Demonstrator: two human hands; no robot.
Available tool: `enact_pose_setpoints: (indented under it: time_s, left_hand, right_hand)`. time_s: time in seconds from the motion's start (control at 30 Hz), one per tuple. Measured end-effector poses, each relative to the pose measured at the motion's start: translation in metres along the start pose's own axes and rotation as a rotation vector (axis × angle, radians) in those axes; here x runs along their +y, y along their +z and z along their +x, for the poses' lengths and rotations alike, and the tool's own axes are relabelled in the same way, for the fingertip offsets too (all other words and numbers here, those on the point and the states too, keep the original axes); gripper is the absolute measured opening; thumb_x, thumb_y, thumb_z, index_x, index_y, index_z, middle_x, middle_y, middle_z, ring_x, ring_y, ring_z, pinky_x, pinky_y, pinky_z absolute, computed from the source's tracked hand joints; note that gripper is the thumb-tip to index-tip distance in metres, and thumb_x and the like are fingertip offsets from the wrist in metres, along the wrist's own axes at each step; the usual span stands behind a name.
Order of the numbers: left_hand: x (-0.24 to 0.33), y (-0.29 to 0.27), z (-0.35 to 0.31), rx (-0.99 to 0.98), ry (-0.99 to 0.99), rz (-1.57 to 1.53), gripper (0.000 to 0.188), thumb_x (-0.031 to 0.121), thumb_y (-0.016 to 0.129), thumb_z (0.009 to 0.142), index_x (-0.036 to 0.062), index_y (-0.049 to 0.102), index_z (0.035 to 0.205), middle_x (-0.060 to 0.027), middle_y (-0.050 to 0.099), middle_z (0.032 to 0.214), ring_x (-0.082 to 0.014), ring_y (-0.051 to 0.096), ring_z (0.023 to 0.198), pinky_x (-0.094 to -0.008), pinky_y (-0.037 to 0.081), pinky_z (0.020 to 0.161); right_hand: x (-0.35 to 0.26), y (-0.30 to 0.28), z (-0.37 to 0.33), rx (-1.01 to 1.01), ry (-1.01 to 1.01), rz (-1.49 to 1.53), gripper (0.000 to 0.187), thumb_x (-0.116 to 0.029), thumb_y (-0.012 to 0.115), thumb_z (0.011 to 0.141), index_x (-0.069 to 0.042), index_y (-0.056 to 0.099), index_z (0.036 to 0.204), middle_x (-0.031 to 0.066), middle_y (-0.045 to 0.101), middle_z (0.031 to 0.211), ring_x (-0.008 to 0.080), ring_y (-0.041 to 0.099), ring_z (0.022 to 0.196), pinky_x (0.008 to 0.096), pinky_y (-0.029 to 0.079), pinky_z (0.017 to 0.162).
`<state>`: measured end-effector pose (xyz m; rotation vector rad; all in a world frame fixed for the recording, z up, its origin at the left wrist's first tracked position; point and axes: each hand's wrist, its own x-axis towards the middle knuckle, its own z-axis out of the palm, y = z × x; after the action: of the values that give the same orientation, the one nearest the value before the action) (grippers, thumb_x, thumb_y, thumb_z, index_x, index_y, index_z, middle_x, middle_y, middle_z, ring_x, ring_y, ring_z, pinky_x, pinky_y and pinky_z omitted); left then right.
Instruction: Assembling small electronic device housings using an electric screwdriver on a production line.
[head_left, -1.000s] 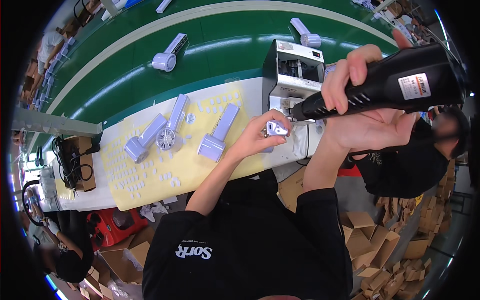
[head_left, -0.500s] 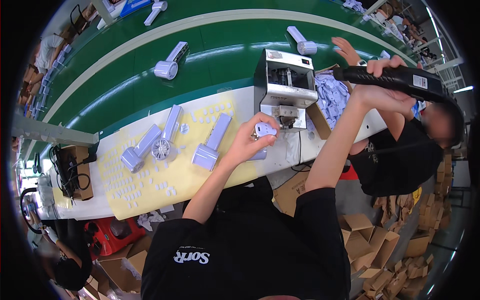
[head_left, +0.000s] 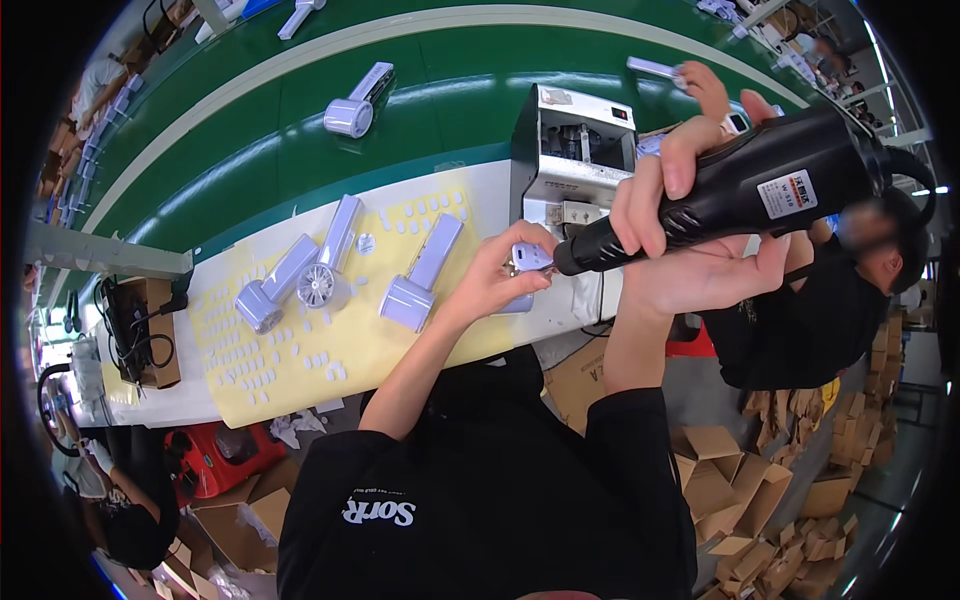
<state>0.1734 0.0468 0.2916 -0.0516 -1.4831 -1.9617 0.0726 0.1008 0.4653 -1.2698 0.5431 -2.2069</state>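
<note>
Between the fingers and thumb of my left hand is a small lavender plastic part with a dark slot in its face. My right hand wraps round a thick black electric screwdriver, held almost level. Its nose meets or nearly meets the right side of the part; the exact contact is hidden. Left of my left hand, lavender handheld fans lie on the yellow sheet: one close by, one with its round grille up, and another beside it.
Behind my hands stands a metal machine. Rows of small white pieces cover the yellow sheet. Another fan lies on the green belt. At right, a co-worker's hand touches a lavender fan. Cardboard boxes fill the floor.
My right hand has brought the screwdriver left and down to the lavender part. On the belt, the fans have shifted right, and the co-worker's hand now meets one.
</note>
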Motion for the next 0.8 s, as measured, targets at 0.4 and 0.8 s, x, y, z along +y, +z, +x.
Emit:
enact_pose_setpoints:
  time_s: [0.4, 0.8]
  left_hand:
    - [-0.006, 0.000, 0.000, -0.036, 0.038, -0.011, 0.038, 0.031, 0.069, 0.078, 0.0050, 0.044, 0.090, -0.0103, 0.056, 0.086, -0.0131, 0.052, 0.071, -0.0266, 0.042, 0.062]
    - [0.000, 0.000, -0.001, -0.015, -0.036, -0.020, 0.029, 0.013, 0.073, 0.073, 0.0041, 0.049, 0.087, -0.0072, 0.061, 0.086, -0.0160, 0.058, 0.078, -0.0275, 0.044, 0.067]
  right_hand:
    - [0.004, 0.009, 0.010, -0.033, 0.081, -0.149, 0.080, -0.057, 0.037, 0.079, -0.002, 0.017, 0.133, 0.0136, 0.040, 0.077, 0.0124, 0.036, 0.036, 0.0249, 0.030, 0.031]
    - [0.010, 0.009, 0.011, -0.047, 0.136, -0.184, 0.080, -0.059, 0.035, 0.077, 0.000, 0.021, 0.130, 0.0116, 0.040, 0.073, 0.0119, 0.035, 0.035, 0.0246, 0.029, 0.030]
